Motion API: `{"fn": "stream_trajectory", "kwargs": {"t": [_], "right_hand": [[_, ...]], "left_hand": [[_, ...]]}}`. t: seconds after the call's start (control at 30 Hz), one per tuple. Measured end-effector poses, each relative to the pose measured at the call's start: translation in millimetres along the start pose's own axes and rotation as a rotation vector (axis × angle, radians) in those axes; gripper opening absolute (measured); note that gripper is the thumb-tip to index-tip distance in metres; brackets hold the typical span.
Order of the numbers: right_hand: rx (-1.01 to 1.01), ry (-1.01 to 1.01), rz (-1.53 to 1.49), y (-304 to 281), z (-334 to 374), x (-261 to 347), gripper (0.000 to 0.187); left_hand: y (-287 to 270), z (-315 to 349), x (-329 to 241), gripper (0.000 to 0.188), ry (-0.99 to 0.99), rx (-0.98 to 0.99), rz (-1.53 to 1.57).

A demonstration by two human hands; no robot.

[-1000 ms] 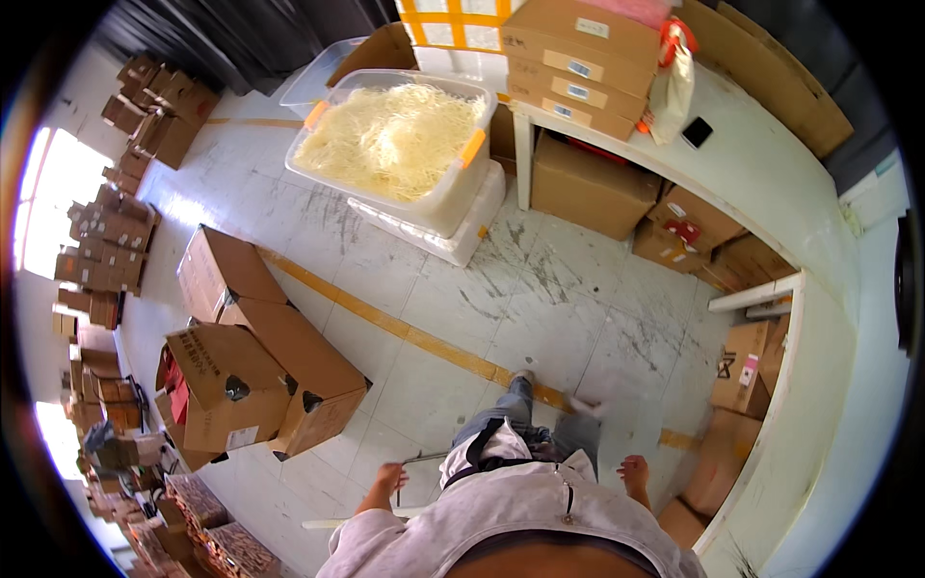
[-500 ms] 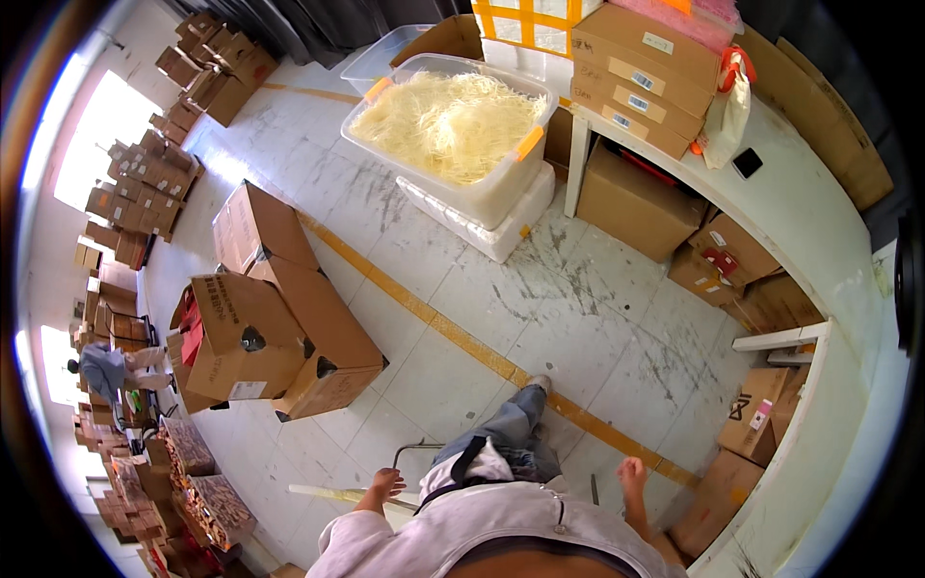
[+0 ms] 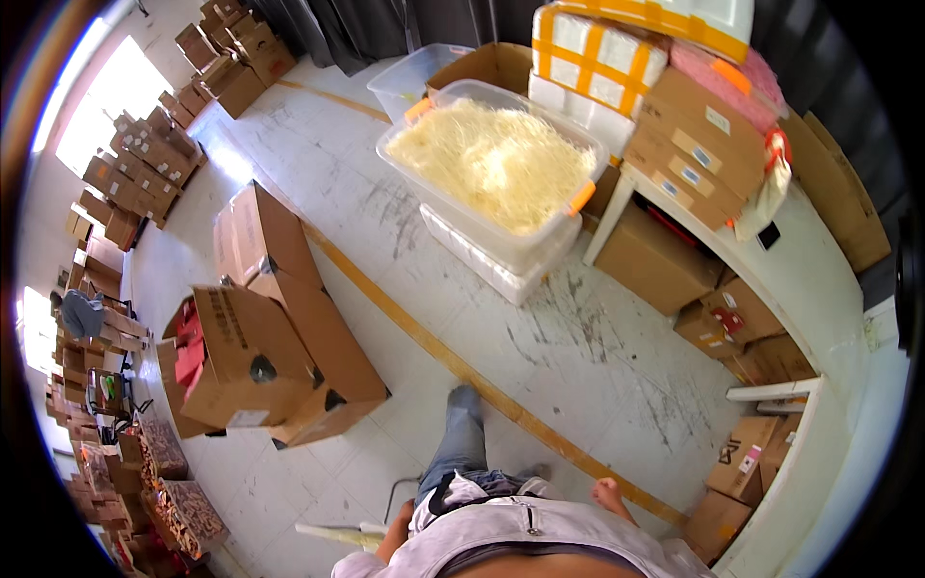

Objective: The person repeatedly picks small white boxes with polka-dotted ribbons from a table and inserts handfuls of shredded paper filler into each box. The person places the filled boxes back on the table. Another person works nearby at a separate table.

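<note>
My right hand (image 3: 608,494) hangs low beside my body with its fingers curled and nothing visible in it. My left hand (image 3: 401,521) is down by my left thigh, partly behind my clothing, so its fingers do not show well. Neither hand touches any box. Ahead of me, a translucent tub (image 3: 487,241) with orange handles rests on a white foam box (image 3: 472,252). Pale yellow shredded filler (image 3: 496,159) heaps up inside it. To my left stand large brown cartons (image 3: 328,342), one open carton (image 3: 246,352) showing red material (image 3: 190,345).
A white table (image 3: 824,279) curves along the right, with stacked flat cartons (image 3: 699,144) and a phone (image 3: 768,236) on top and more cartons (image 3: 655,250) underneath. A yellow floor line (image 3: 424,337) crosses my way. At far left a person (image 3: 87,316) stands among stacked boxes.
I have stepped forward, and the tub and table appear nearer. My left hand has swung in toward my thigh. My right hand has moved slightly inward and lower.
</note>
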State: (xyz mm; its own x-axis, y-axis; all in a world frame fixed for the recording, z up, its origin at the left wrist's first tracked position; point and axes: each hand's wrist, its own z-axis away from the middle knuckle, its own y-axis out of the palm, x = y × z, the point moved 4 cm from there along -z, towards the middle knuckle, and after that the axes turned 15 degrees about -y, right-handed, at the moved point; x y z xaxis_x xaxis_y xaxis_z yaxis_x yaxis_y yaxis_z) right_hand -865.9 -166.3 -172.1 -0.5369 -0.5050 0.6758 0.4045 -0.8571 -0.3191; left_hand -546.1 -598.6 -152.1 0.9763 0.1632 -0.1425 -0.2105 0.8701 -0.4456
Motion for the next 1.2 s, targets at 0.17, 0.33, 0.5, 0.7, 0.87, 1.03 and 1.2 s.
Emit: {"fn": "stream_trajectory", "kwargs": {"t": [0.17,0.33,0.5,0.7,0.87,1.03,1.2], "right_hand": [[0.007,0.249,0.166,79.0,-63.1,95.0,0.008],[0.008,0.065,-0.204,191.0,-145.6,216.7,0.02],[-0.051,0.019,-0.61,275.6,-218.9,404.1,0.044],[-0.298,0.138,-1.246,374.0,-305.2,513.2,0.064],[-0.497,0.381,-1.399,435.7,-359.7,544.0,0.071],[-1.103,0.424,-1.009,460.8,-374.3,571.2,0.063],[-1.493,0.42,-0.535,535.8,-358.8,640.4,0.073]], "left_hand": [[-105.4,-69.3,-37.7,0.025,0.119,-0.009,0.246],[-204.9,-101.9,-158.3,0.03,-0.201,0.199,0.691],[-295.2,-162.5,-343.3,0.026,0.02,0.215,0.581],[-401.5,-237.7,-567.1,0.024,0.146,0.236,0.375],[-492.8,-268.4,-764.4,0.02,0.708,0.447,0.429],[-523.9,-299.1,-946.9,0.023,0.984,0.117,-0.099],[-525.0,-330.8,-1109.4,0.039,1.367,0.108,-0.717]]}}
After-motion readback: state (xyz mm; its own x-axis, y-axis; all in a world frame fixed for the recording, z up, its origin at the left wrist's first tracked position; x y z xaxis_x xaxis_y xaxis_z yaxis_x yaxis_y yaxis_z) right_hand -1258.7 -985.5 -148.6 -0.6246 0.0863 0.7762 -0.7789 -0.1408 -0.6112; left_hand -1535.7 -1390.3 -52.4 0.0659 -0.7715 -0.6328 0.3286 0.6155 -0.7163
